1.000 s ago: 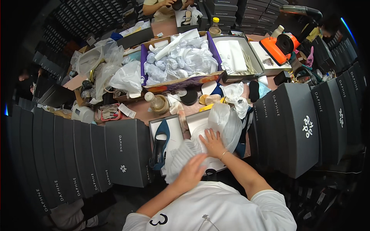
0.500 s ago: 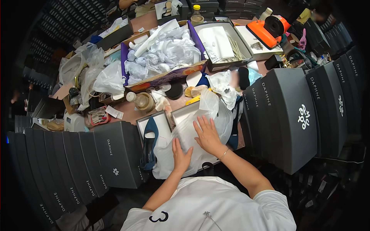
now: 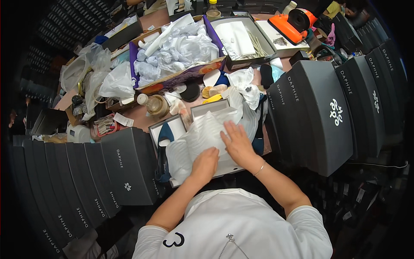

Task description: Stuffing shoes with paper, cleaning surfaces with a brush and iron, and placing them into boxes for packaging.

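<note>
A thin, whitish, see-through wrapping sheet (image 3: pixel 207 134) lies spread over an open shoe box (image 3: pixel 210 107) in front of me. My left hand (image 3: pixel 205 165) rests on the sheet's near left part, fingers curled together with a bit of it apparently in them. To its right, my right hand (image 3: pixel 237 144) presses flat on the sheet with fingers stretched out. Left of the sheet a dark blue shoe (image 3: pixel 164 134) leans against the box, partly covered by the sheet. What lies under the sheet is hidden.
Dark grey shoe boxes stand in rows at left (image 3: pixel 125 168) and right (image 3: pixel 319 112). Farther back are a purple carton (image 3: pixel 221 41) full of crumpled paper, an open box with white sheets (image 3: pixel 235 41), a jar (image 3: pixel 157 105), a black round lid (image 3: pixel 189 92) and an orange device (image 3: pixel 290 29).
My left hand has curled its fingers and shifted a little to the right. The sheet now lies flatter and covers more of the blue shoe. The view has tilted slightly.
</note>
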The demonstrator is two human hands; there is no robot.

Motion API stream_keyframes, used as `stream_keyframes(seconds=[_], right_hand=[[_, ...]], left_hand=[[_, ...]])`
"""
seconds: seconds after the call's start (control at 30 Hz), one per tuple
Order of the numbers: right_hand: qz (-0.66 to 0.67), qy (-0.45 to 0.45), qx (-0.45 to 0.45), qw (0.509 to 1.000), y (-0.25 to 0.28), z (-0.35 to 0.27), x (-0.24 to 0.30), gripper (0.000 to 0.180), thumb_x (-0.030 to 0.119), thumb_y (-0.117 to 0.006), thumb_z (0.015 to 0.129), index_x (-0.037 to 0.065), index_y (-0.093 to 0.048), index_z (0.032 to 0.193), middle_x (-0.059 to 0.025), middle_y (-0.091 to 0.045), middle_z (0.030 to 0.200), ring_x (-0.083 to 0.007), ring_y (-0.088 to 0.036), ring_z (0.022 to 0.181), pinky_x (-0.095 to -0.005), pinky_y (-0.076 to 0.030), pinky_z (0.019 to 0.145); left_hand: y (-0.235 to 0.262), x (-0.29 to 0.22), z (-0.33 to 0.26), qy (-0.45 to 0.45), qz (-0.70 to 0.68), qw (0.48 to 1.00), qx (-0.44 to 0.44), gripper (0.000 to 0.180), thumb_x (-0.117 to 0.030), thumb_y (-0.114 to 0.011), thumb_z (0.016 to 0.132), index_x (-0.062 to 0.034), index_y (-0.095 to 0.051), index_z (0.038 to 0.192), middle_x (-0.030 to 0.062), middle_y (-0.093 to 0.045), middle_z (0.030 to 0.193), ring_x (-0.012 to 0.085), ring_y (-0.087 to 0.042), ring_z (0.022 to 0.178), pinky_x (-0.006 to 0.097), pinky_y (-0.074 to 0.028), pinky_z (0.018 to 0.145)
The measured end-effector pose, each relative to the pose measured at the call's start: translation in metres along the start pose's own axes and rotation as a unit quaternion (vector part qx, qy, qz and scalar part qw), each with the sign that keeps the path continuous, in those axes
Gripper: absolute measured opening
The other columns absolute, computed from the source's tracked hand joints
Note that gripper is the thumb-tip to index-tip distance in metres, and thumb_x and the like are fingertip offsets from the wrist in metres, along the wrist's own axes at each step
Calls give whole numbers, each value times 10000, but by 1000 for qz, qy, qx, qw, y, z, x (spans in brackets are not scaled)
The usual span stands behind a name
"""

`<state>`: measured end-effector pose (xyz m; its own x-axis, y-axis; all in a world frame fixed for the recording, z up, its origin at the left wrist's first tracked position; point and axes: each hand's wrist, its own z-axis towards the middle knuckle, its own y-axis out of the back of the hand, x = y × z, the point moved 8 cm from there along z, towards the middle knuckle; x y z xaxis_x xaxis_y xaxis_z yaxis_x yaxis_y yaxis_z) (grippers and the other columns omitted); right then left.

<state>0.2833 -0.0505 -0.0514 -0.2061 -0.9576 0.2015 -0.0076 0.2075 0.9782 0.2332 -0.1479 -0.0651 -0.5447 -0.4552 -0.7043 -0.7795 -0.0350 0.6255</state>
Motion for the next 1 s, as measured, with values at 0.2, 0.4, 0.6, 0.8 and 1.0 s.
stream_keyframes(seconds=[0.2, 0.4, 0.6, 0.8, 1.0], right_hand=[[25, -19, 82, 996, -126, 13, 5, 781, 225, -765, 691, 104, -423, 1383, -234, -277, 1483, -426, -242, 1377, -590, -238, 1080], [124, -113, -12, 986, -102, 35, -12, 597, 234, -729, 740, 59, -513, 1268, -262, -385, 1399, -429, -390, 1282, -518, -378, 1000], [179, 98, 211, 956, -71, -24, 42, 95, 63, -588, 748, 30, -664, 795, -139, -645, 700, -349, -659, 675, -429, -531, 639], [36, 100, -26, 994, -100, -25, 23, 277, 157, -553, 807, 93, -591, 1074, -178, -617, 999, -288, -645, 869, -379, -522, 606], [162, 100, 274, 943, -76, -19, 39, 127, 165, -626, 798, 56, -629, 864, -109, -628, 884, -318, -635, 798, -410, -515, 699]], left_hand=[[-23, 14, -37, -31, 191, 981, 12, 257, -174, -621, 856, 15, -647, 1028, 214, -526, 1263, 361, -436, 1262, 385, -357, 1042], [12, 58, -29, 78, -70, 976, -188, 539, -253, -631, 876, 78, -485, 1275, 302, -519, 1244, 425, -525, 1145, 429, -425, 963], [24, 79, 25, 114, 18, 985, -132, 427, -218, -664, 813, 66, -555, 1112, 286, -612, 1013, 435, -590, 964, 447, -475, 844], [-3, 91, 24, 126, 1, 981, -144, 631, -145, -671, 751, 34, -374, 1278, 280, -533, 1152, 439, -549, 1038, 473, -476, 837], [-14, 99, 22, 142, -16, 980, -141, 657, -124, -615, 792, 55, -301, 1341, 269, -485, 1218, 446, -575, 993, 489, -491, 814]])
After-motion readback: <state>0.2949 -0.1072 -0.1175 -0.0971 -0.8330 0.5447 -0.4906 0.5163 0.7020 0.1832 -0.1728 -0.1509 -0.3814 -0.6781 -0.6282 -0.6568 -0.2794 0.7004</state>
